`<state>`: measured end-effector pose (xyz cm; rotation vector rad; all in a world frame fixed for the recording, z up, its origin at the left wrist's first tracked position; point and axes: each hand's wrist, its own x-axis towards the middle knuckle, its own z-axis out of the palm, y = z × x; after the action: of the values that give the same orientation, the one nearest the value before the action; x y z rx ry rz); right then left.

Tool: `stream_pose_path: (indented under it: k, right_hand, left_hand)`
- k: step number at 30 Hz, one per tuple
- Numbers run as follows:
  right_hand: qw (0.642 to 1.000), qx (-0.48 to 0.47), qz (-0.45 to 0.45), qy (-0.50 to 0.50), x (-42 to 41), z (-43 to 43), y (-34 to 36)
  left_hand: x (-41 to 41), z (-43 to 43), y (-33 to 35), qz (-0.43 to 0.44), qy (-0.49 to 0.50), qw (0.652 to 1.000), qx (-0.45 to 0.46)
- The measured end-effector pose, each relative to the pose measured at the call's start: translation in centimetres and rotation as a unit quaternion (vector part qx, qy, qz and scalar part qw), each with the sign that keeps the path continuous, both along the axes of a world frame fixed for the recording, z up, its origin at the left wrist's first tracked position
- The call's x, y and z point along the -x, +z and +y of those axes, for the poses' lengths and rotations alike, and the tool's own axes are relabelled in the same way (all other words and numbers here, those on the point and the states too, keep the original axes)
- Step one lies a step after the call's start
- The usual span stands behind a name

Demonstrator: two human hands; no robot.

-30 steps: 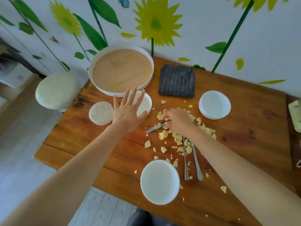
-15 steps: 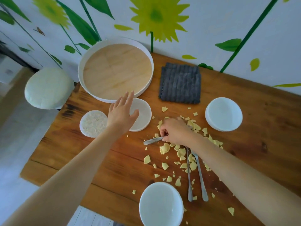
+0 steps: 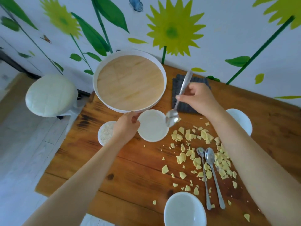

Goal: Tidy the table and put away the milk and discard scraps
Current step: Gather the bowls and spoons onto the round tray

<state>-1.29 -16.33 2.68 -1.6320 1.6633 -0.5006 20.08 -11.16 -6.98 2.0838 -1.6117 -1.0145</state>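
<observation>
My left hand [image 3: 126, 126] grips the left rim of a small white bowl [image 3: 153, 126] on the wooden table [image 3: 130, 176]. My right hand [image 3: 197, 98] pinches a metal spoon [image 3: 178, 101] by its handle, holding it tilted in the air with its scoop just over the bowl's right rim. Yellow scraps [image 3: 200, 154] lie scattered over the table to the right of the bowl. Two more spoons [image 3: 210, 175] lie side by side among the scraps. No milk container is in view.
A round white tray with a wooden base [image 3: 130, 82] stands at the back, a dark grey cloth [image 3: 180, 105] beside it. A small bowl of white grains [image 3: 105, 132] sits left; white bowls sit at front [image 3: 184, 209] and right [image 3: 242, 118]. A stool [image 3: 50, 95] stands left.
My right hand has lifted the spoon off the table and up over the small bowl's right rim. My left hand has come down from open above the bowl to gripping its left rim.
</observation>
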Motion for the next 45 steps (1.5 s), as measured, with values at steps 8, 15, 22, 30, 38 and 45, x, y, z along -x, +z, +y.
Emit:
stream_pose_path:
  k: [8,15,22,30,38,45]
  right_hand:
    - [0.973,-0.155,-0.092,-0.146,-3.8,1.0,-5.3]
    - [0.965,-0.161,-0.099,-0.179,-4.5,1.7,-6.8]
    - [0.964,-0.156,-0.117,-0.182,-4.6,2.2,-7.7]
    - [0.953,-0.232,-0.107,-0.165,-3.4,3.7,-7.6]
    - [0.909,-0.34,-0.171,-0.169,-3.8,5.1,-7.0]
    - [0.949,-0.264,-0.144,-0.097,-5.1,0.0,-1.8]
  left_hand:
    - [-0.8,-1.0,-0.3,0.03,-0.014,0.999,-0.04]
    - [-0.8,-1.1,-0.4,0.038,-0.011,0.998,-0.045]
    - [-0.7,-1.0,-0.2,0.05,0.003,0.998,-0.044]
    - [-0.6,-0.9,0.1,0.049,0.01,0.998,-0.047]
    - [0.0,-1.2,1.4,0.026,-0.018,0.995,-0.091]
    - [-1.9,-5.8,5.0,0.064,0.042,0.997,-0.028]
